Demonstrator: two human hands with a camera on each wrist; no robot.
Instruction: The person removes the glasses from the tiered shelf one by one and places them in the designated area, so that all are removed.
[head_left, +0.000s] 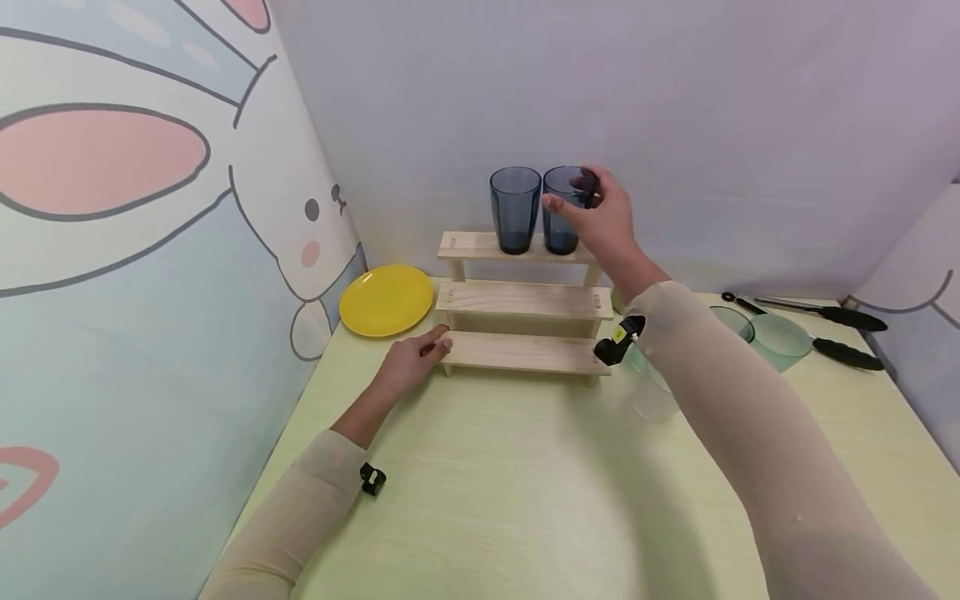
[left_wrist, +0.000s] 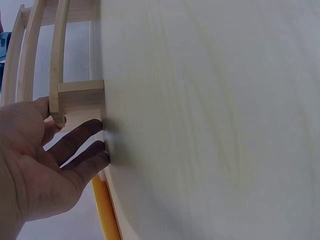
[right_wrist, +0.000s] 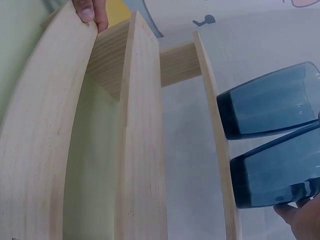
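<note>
A three-step wooden rack [head_left: 525, 350] stands against the back wall. Two dark blue drinking glasses sit side by side on its top board, both upright. My right hand [head_left: 606, 218] grips the right glass [head_left: 559, 229] near its rim, thumb on the near side; the other glass [head_left: 515, 208] stands just left of it. In the right wrist view, the base of the held glass [right_wrist: 267, 175] meets the top board. With thumb and forefinger, my left hand [head_left: 408, 362] pinches the left end of the lowest board [left_wrist: 56, 65]; its other fingers spread near the tabletop.
A yellow plate [head_left: 386, 300] leans at the back left, beside the rack. Right of the rack are a clear cup [head_left: 655, 400], a greenish glass piece [head_left: 780, 335] and black-handled utensils [head_left: 851, 318], partly hidden by my right sleeve. Painted walls bound the table [head_left: 487, 483].
</note>
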